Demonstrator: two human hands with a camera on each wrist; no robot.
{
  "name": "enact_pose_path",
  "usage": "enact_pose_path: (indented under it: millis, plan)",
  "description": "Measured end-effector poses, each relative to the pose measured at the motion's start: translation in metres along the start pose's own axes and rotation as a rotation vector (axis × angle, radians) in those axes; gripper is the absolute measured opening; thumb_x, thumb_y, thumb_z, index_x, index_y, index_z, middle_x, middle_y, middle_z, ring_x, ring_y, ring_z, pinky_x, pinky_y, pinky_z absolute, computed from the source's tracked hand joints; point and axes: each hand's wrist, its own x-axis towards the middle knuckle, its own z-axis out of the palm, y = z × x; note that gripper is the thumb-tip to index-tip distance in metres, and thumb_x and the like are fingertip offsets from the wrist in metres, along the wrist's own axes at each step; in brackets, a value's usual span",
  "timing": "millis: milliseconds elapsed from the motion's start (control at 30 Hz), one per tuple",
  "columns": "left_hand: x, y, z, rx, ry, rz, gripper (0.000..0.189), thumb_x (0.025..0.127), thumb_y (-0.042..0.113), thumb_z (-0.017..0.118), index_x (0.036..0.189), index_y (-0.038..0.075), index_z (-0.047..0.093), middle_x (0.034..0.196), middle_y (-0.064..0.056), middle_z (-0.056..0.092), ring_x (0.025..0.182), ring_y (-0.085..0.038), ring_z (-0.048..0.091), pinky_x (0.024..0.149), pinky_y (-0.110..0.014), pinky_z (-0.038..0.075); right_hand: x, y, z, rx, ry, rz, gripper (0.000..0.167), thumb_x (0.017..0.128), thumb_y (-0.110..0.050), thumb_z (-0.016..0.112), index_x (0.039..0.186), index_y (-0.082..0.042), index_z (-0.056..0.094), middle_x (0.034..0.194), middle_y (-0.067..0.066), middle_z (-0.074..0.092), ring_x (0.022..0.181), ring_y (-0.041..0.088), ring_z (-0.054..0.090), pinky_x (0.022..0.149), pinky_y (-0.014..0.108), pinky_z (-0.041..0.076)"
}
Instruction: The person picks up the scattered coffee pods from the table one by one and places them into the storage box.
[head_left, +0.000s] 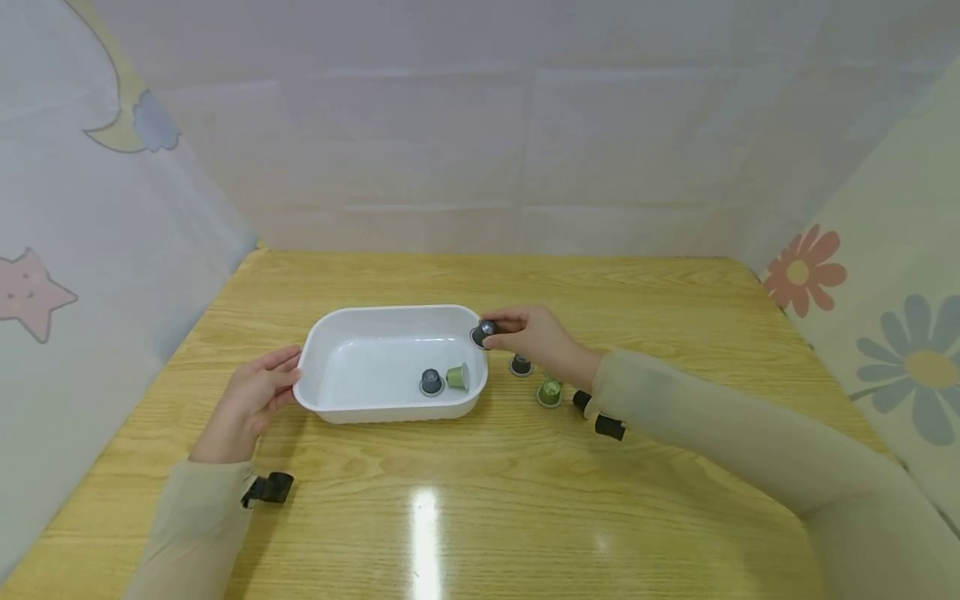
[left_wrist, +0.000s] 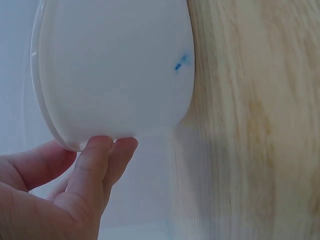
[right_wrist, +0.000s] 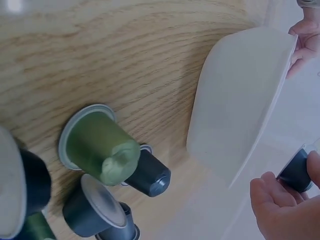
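Note:
With its thumb at the rim and its fingertips against the outer wall, my left hand (head_left: pixel 247 400) grips the left end of a white plastic tub (head_left: pixel 375 414). My right hand (head_left: pixel 540 337) pinches a dark coffee capsule (head_left: pixel 485 332) at the tub's right rim; the right wrist view shows this held capsule (right_wrist: pixel 296 172) too. Inside the tub, toward its right end, a dark grey capsule (head_left: pixel 431 382) stands beside a green capsule (head_left: pixel 456 377) lying on its side. On the table near my right wrist are another dark capsule (head_left: pixel 521 365) and a green capsule (head_left: pixel 549 392).
More capsules crowd the table in the right wrist view, including a tipped dark one (right_wrist: pixel 92 207); my right arm hides some from the head view. The wooden table (head_left: pixel 337 533) is bordered by a pale cloth (head_left: pixel 525 150) at the back and sides.

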Motion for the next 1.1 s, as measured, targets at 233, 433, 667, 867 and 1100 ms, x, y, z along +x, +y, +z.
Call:
enact_pose_path:
  millis: [233,433,667,867,1100]
  plan:
    - [0.001,0.0,0.0,-0.037,-0.002,0.003,0.062,0.097,-0.009,0.047,0.15,-0.01,0.016,0.09,0.022,0.063,0.082,0.004,0.062,0.068,-0.018,0.054,0.013,-0.003,0.009,0.006,0.002,-0.009,0.046,0.089,-0.006,0.071,0.132,0.0,0.058,0.126,0.016,0.063,0.119,0.026,0.058,0.101,0.035,0.045]
    - [-0.001,0.003,0.001,-0.044,-0.003,-0.011,0.062,0.097,-0.008,0.047,0.151,-0.009,0.015,0.088,0.021,0.064,0.081,0.003,0.063,0.069,-0.019,0.054,0.028,-0.004,0.018,0.008,-0.024,-0.028,0.046,0.088,-0.004,0.071,0.132,0.001,0.058,0.125,0.016,0.063,0.117,0.025,0.059,0.096,0.031,0.048]
    - [-0.001,0.004,0.001,-0.036,-0.001,-0.01,0.062,0.097,-0.008,0.047,0.151,-0.009,0.016,0.087,0.022,0.064,0.081,0.003,0.063,0.069,-0.019,0.055,0.042,-0.005,0.029,-0.02,-0.036,-0.051,0.046,0.089,-0.006,0.072,0.132,-0.001,0.059,0.125,0.015,0.064,0.117,0.023,0.059,0.094,0.029,0.049]
    - [-0.001,0.003,0.0,-0.014,0.011,-0.01,0.061,0.097,-0.007,0.048,0.151,-0.008,0.018,0.093,0.019,0.065,0.082,0.004,0.063,0.07,-0.019,0.054,0.053,-0.004,0.042,-0.005,-0.041,-0.065,0.045,0.088,-0.004,0.072,0.131,0.0,0.059,0.123,0.014,0.065,0.114,0.022,0.06,0.09,0.026,0.051]
    - [0.0,0.003,0.001,-0.004,0.019,-0.018,0.06,0.098,-0.006,0.049,0.151,-0.006,0.021,0.097,0.016,0.064,0.083,0.002,0.064,0.071,-0.019,0.055,0.057,-0.007,0.051,-0.001,-0.053,-0.079,0.045,0.088,-0.003,0.071,0.131,0.002,0.058,0.122,0.015,0.065,0.113,0.023,0.061,0.089,0.026,0.051]
